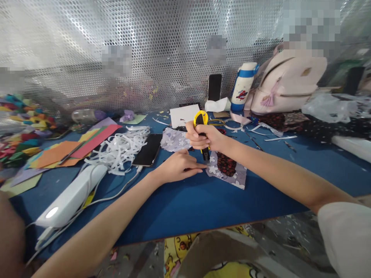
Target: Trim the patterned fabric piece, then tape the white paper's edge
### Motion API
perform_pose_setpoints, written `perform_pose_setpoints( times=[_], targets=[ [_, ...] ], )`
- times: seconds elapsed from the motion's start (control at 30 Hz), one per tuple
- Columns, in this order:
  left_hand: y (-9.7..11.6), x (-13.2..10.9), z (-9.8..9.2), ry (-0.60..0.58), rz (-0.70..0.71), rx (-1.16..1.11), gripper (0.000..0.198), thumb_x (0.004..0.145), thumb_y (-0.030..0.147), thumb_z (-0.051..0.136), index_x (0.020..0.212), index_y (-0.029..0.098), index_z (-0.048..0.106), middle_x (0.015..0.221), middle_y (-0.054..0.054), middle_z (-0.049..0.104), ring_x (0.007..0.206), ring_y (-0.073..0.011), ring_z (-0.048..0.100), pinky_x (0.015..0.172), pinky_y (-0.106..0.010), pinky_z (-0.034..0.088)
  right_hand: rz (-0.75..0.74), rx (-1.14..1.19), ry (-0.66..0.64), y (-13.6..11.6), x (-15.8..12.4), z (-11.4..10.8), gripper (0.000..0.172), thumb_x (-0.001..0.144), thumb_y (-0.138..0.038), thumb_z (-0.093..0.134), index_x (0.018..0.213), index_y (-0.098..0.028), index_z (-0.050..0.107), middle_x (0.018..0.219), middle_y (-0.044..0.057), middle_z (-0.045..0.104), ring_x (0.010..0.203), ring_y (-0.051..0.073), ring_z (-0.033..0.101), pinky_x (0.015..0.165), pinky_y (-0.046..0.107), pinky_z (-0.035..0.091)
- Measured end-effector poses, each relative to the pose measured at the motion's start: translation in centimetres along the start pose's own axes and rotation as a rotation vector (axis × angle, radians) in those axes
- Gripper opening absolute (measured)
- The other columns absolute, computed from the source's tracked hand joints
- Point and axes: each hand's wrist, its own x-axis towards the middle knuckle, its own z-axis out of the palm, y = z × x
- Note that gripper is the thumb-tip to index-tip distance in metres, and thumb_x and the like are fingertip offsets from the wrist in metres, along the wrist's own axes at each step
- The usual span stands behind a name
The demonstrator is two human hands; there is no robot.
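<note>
My right hand (207, 137) is wrapped around a yellow-and-black utility knife (201, 117), held upright with its dark end pointing down. That lower end is at the left edge of a lavender flower-print piece (240, 179), which has a dark red-and-black patch (227, 164) lying on it. My left hand (179, 166) rests low over the table with its index finger stretched to the same left edge; its other fingers are partly curled. Whether that fingertip presses on the piece, I cannot tell. Behind my hands lies another lavender flower-print piece (174, 139).
On the left are tangled white strips (121, 144), a black phone (148, 150) on a cable, a white device (72, 197) and coloured sheets (95, 141). White paper (184, 116), an upright phone (215, 87), a bottle (243, 87) and a backpack (286, 85) stand or lie behind.
</note>
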Motion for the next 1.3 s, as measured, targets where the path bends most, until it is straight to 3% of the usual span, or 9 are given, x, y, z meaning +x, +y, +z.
perform_pose_setpoints(
  times=[0.23, 0.53, 0.7, 0.9, 1.1, 1.3],
  targets=[
    [0.0, 0.0, 0.1, 0.011, -0.002, -0.021, 0.04, 0.108, 0.038, 0.04, 0.122, 0.019, 0.071, 0.085, -0.005, 0.074, 0.071, -0.0164, 0.063, 0.079, -0.033, 0.039, 0.037, -0.036, 0.077, 0.0, 0.0, 0.1, 0.012, 0.075, -0.015, 0.052, 0.065, -0.019, 0.047, 0.044, -0.012, 0.03, 0.035, 0.003, 0.013, 0.033, 0.011, 0.022],
    [0.3, 0.1, 0.0, 0.074, -0.052, -0.071, 0.038, 0.107, 0.036, 0.041, 0.114, 0.019, 0.074, 0.085, -0.005, 0.076, 0.073, -0.0157, 0.066, 0.079, -0.032, 0.04, -0.016, -0.144, 0.454, 1.9, 0.7, -0.8, 0.011, 0.078, -0.014, 0.049, 0.07, -0.02, 0.047, 0.043, -0.014, 0.025, 0.036, 0.005, 0.013, 0.033, 0.013, 0.02],
    [0.4, 0.1, 0.2, 0.046, -0.041, -0.091, 0.033, 0.106, 0.033, 0.045, 0.122, 0.021, 0.071, 0.085, -0.002, 0.076, 0.072, -0.0149, 0.064, 0.079, -0.031, 0.04, -0.032, -0.187, 0.534, 1.9, 0.7, -0.2, 0.01, 0.076, -0.013, 0.049, 0.068, -0.019, 0.048, 0.043, -0.013, 0.026, 0.036, 0.004, 0.015, 0.032, 0.013, 0.02],
    [0.5, 0.1, 0.1, 0.021, -0.035, -0.077, 0.033, 0.106, 0.033, 0.045, 0.125, 0.022, 0.07, 0.089, -0.004, 0.076, 0.075, -0.0157, 0.064, 0.079, -0.032, 0.04, -0.014, -0.201, 0.444, 1.2, 0.7, 0.9, 0.012, 0.077, -0.01, 0.047, 0.069, -0.019, 0.048, 0.043, -0.013, 0.025, 0.036, 0.005, 0.016, 0.032, 0.013, 0.021],
    [0.4, 0.1, 0.2, 0.01, -0.03, -0.08, 0.034, 0.106, 0.033, 0.044, 0.126, 0.023, 0.069, 0.087, -0.004, 0.075, 0.07, -0.0144, 0.062, 0.077, -0.031, 0.04, 0.013, -0.162, 0.231, 0.5, 0.4, 0.0, 0.012, 0.078, -0.01, 0.047, 0.072, -0.02, 0.049, 0.043, -0.013, 0.029, 0.035, 0.005, 0.012, 0.031, 0.013, 0.02],
    [0.3, 0.0, 0.3, 0.016, -0.038, -0.098, 0.033, 0.106, 0.032, 0.046, 0.125, 0.022, 0.07, 0.087, -0.003, 0.076, 0.071, -0.0148, 0.063, 0.079, -0.032, 0.04, 0.001, -0.089, 0.128, -0.1, 0.1, -0.3, 0.014, 0.082, -0.009, 0.041, 0.074, -0.02, 0.046, 0.046, -0.013, 0.026, 0.036, 0.005, 0.01, 0.033, 0.011, 0.023]
  ],
)
